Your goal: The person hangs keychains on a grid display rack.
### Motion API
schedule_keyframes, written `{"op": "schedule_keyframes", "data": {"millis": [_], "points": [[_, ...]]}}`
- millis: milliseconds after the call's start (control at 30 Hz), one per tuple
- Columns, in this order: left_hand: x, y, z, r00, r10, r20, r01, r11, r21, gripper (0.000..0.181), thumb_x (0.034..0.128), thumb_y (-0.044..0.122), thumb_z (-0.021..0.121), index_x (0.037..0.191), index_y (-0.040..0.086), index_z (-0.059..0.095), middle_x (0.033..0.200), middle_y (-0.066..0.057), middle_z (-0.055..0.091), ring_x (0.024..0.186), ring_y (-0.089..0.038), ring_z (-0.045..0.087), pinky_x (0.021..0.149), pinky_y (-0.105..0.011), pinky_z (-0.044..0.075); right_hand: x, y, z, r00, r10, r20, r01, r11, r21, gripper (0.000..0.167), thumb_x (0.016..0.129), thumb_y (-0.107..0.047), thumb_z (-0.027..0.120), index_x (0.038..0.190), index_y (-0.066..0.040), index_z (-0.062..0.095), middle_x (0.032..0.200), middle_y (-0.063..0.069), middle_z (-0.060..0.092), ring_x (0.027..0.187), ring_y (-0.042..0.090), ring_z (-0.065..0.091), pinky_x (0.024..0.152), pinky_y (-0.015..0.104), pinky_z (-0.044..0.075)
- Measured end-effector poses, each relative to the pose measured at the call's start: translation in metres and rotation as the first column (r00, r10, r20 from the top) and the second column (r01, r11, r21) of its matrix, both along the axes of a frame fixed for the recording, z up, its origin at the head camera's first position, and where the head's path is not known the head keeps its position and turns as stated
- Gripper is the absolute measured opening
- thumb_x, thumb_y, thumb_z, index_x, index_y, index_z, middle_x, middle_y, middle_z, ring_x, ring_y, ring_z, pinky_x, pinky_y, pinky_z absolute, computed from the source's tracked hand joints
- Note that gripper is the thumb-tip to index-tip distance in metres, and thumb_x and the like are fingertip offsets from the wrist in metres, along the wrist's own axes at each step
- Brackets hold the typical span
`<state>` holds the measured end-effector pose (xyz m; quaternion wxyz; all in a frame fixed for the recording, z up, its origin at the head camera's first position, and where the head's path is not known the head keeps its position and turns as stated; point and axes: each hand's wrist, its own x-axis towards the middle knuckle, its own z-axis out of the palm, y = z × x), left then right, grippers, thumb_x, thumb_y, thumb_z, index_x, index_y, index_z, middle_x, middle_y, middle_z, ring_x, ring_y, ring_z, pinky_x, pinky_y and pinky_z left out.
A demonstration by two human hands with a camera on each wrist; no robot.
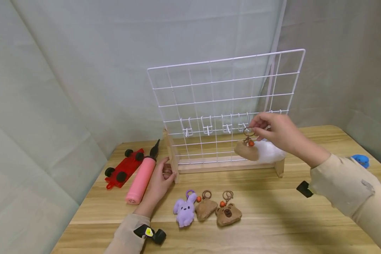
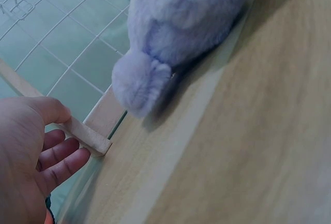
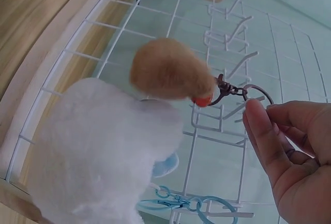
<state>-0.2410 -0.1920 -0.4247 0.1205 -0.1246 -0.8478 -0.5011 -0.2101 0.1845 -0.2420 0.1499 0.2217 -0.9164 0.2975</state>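
Pale cloth (image 1: 82, 63) hung around a wood-grain table (image 1: 270, 222) marks this as a curtained-off tabletop workspace.

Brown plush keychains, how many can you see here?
3: a held brown keychain in the right hand; on the tabletop, a middle brown keychain beside the purple bunny keychain, then a bear-faced brown keychain to the right.

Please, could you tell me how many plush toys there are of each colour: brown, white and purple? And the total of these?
Brown plush toys: 3
White plush toy: 1
Purple plush toy: 1
Total: 5
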Motion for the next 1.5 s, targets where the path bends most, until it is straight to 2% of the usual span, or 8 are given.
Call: {"op": "schedule_keyframes", "data": {"millis": [700,800,933,1000,1233,1500], "points": [[-0.001,0.001,-0.001,1.000,0.003,-0.004,-0.003,1.000,-0.008,0.061,0.0848,-0.004,0.066,0.139,-0.005,0.038,0.113,-0.025,0.058,0.095,-0.030,0.060,0.074,-0.016,0.052,-0.010,-0.001,-0.004,0.999,-0.032,0.022,0.031,0.999,0.037,0.007,0.089,-0.005,0.063,0.096,-0.003,0.065,0.088,0.011,0.071,0.074,0.018,0.068,0.065,0.020,0.050],[-0.002,0.001,-0.001,1.000,0.006,-0.001,-0.006,1.000,-0.011,0.061,0.0853,-0.004,0.066,0.139,-0.004,0.038,0.114,-0.024,0.058,0.095,-0.030,0.060,0.074,-0.017,0.052,-0.011,-0.001,-0.004,0.999,-0.030,0.018,0.029,0.999,0.040,0.007,0.090,-0.005,0.063,0.096,-0.003,0.065,0.087,0.010,0.071,0.073,0.017,0.068,0.068,0.025,0.052],[-0.001,0.001,-0.001,1.000,0.001,0.001,-0.001,1.000,-0.010,0.060,0.0859,-0.003,0.066,0.139,-0.005,0.038,0.114,-0.024,0.058,0.095,-0.029,0.061,0.074,-0.018,0.052,-0.012,-0.002,-0.005,0.999,-0.038,0.018,0.037,0.998,0.051,0.007,0.090,-0.006,0.063,0.096,-0.004,0.066,0.087,0.009,0.072,0.072,0.016,0.068,0.079,0.040,0.052],[-0.001,0.002,-0.002,1.000,0.004,0.004,-0.004,1.000,-0.010,0.060,0.0858,-0.003,0.066,0.139,-0.005,0.038,0.114,-0.025,0.058,0.095,-0.029,0.061,0.074,-0.019,0.052,-0.013,-0.002,-0.006,0.999,-0.038,0.017,0.037,0.998,0.055,0.007,0.090,-0.006,0.063,0.096,-0.005,0.066,0.087,0.009,0.072,0.072,0.016,0.068,0.080,0.042,0.052],[-0.001,0.003,-0.001,1.000,0.011,0.003,-0.011,1.000,-0.006,0.061,0.0850,-0.004,0.066,0.139,-0.005,0.038,0.113,-0.024,0.059,0.094,-0.029,0.061,0.073,-0.016,0.052,-0.015,-0.002,-0.010,0.999,-0.031,0.018,0.030,0.998,0.048,0.007,0.089,-0.004,0.062,0.095,-0.002,0.065,0.086,0.010,0.072,0.073,0.016,0.068,0.070,0.026,0.053],[-0.001,0.003,0.000,1.000,0.020,0.007,-0.020,1.000,-0.020,0.062,0.0849,-0.003,0.067,0.139,-0.004,0.038,0.113,-0.024,0.059,0.095,-0.030,0.061,0.074,-0.017,0.052,-0.015,-0.001,-0.010,0.999,-0.041,0.020,0.040,0.998,0.055,0.008,0.089,-0.005,0.062,0.096,-0.003,0.065,0.088,0.010,0.072,0.075,0.017,0.068,0.072,0.031,0.055]]}}
